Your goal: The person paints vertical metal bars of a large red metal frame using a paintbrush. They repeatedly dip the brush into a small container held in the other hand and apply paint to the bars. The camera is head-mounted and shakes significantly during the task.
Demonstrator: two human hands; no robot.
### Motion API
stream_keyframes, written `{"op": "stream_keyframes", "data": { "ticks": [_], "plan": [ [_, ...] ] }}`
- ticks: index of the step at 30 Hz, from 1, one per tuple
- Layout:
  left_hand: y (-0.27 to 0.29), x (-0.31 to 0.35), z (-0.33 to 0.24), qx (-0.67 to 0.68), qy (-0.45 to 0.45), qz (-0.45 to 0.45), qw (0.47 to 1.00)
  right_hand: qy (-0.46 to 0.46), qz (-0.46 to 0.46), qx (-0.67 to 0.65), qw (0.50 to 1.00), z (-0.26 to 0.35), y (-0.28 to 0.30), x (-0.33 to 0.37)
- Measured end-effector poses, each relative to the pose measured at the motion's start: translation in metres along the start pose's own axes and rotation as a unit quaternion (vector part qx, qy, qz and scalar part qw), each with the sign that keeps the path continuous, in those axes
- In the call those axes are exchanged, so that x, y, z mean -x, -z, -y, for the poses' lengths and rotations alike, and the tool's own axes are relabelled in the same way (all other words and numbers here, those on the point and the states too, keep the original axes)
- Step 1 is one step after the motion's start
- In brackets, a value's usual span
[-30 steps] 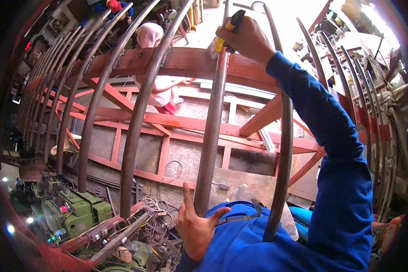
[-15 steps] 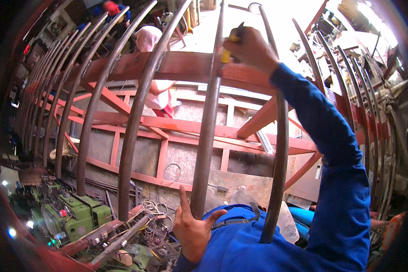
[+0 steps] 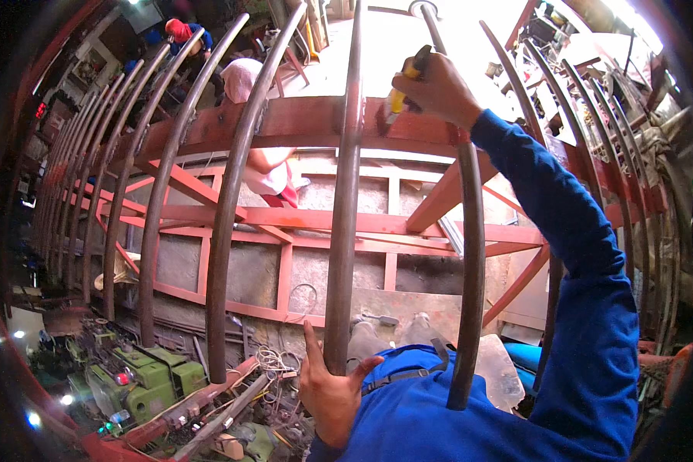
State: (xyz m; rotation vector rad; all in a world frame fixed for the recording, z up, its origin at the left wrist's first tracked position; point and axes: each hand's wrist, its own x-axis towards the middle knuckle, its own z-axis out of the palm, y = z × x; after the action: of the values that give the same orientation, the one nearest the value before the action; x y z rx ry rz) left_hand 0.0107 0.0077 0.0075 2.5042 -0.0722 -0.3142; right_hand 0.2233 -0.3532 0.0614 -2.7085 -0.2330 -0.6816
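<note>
Green machine (image 3: 142, 381): low at the far left, on the cluttered floor below the frame; a red knob shows on its side.
Curved bars at left (image 3: 158, 192): a row of dark bent steel bars rising side by side, their upper ends lying against the red beam.
People beyond the frame: one in a pink head covering (image 3: 242, 77) behind the bars; another in a red cap (image 3: 179, 31) further back at the upper left.
Left hand (image 3: 333, 389): low in the middle; thumb and fingers wrapped around the lower end of the centre bar (image 3: 345, 208), index finger stretched up beside it; the grip is closed on the bar.
Centre bar: runs nearly upright from the left hand to the top edge, crossing the red beam.
Red beam (image 3: 300, 123): a wide rust-red steel member lying across the upper ends of the bars; lighter red bracing sits below it.
Right hand (image 3: 437, 88): raised at the upper right, blue sleeve behind it; fingers clenched around a yellow-handled tool (image 3: 399, 96).
Yellow-handled tool: its lower end is at the red beam, between the centre bar and the next bar (image 3: 470, 254) to the right; whether it touches the beam I cannot tell.
</note>
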Motion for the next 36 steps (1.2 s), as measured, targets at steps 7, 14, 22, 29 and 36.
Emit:
{"op": "stream_keyframes", "data": {
  "ticks": [7,14,22,29,36],
  "plan": [
    [-0.001,0.002,0.003,0.014,-0.037,-0.018,0.999,-0.16,-0.042,-0.212,0.963,0.032,-0.024,-0.031],
    [0.012,0.003,-0.014,0.006,-0.001,-0.001,1.0,0.06,-0.031,0.06,0.996,-0.011,-0.012,0.001],
    [0.012,0.002,-0.015,-0.011,0.01,-0.001,1.0,-0.038,-0.092,-0.067,0.993,0.017,-0.009,-0.035],
    [0.014,0.002,-0.019,-0.023,0.027,0.006,0.999,-0.2,-0.06,-0.223,0.952,0.003,-0.046,-0.041],
    [0.01,0.002,-0.008,-0.001,-0.002,-0.007,1.0,-0.082,-0.015,-0.032,0.996,-0.008,-0.012,-0.022]
  ]
}}
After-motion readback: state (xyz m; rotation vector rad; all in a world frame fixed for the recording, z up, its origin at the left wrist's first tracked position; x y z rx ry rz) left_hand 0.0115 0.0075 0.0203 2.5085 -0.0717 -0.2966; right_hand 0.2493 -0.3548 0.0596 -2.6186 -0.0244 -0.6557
